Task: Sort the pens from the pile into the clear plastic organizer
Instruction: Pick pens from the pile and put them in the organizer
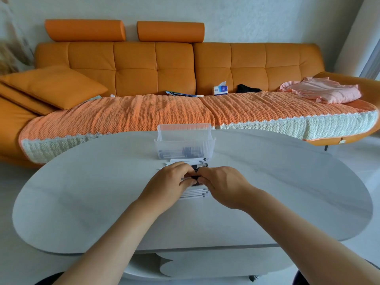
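One organizer stands at twelve o'clock on one table. The pens lie in two bunches (too overlapped for an exact count), at least four in the six o'clock bunch. One left hand, one right hand. Beyond: one sofa, two headrests, one tissue box.

Both hands meet at frame centre over the pen pile on the white oval table. Left hand and right hand each have fingers curled on one black-capped pen between them. More white pens show just above the knuckles. Clear organizer stands just above the pile, a few pens lying inside. Orange sofa fills the upper frame; tissue box sits centre-right on it, pink cloth upper right.
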A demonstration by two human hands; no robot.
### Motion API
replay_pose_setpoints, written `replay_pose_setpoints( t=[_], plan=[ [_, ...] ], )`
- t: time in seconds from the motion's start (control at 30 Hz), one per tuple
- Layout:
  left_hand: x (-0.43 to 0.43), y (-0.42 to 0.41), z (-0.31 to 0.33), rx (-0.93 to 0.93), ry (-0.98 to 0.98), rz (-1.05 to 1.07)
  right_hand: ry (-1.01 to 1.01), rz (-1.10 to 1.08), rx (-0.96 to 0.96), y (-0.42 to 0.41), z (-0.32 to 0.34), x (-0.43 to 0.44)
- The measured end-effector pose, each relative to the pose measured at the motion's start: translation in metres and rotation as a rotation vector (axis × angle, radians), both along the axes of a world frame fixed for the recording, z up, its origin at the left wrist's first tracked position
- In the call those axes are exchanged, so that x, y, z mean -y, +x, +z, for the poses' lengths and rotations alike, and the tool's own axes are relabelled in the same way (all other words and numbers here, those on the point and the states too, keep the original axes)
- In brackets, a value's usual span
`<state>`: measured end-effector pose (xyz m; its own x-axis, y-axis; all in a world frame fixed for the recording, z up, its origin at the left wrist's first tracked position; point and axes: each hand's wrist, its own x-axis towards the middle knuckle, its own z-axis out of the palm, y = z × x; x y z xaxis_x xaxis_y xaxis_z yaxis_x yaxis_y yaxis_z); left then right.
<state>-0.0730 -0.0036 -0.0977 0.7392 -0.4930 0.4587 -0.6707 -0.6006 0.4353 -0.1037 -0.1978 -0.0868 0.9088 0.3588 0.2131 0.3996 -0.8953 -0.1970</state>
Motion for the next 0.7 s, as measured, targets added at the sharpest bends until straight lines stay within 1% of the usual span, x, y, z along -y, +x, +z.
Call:
replay_pose_setpoints(
  t=[0.1,0.23,0.43,0.53,0.7],
  plan=[
    [-0.002,0.001,0.001,-0.012,0.007,-0.002,0.035,0.001,-0.022,-0.001,0.004,0.001],
    [-0.002,0.001,0.002,-0.012,0.061,0.046,0.158,-0.039,-0.153,-0.001,0.006,0.008],
    [-0.007,0.004,0.002,-0.017,0.144,0.143,0.161,-0.163,-0.163,0.005,0.0,0.033],
    [-0.007,0.005,0.001,-0.048,0.164,0.141,0.117,-0.213,-0.19,0.006,-0.001,0.042],
    [-0.002,0.001,0.0,-0.07,0.194,0.129,0.167,-0.277,-0.222,0.007,-0.003,0.047]
  ],
)
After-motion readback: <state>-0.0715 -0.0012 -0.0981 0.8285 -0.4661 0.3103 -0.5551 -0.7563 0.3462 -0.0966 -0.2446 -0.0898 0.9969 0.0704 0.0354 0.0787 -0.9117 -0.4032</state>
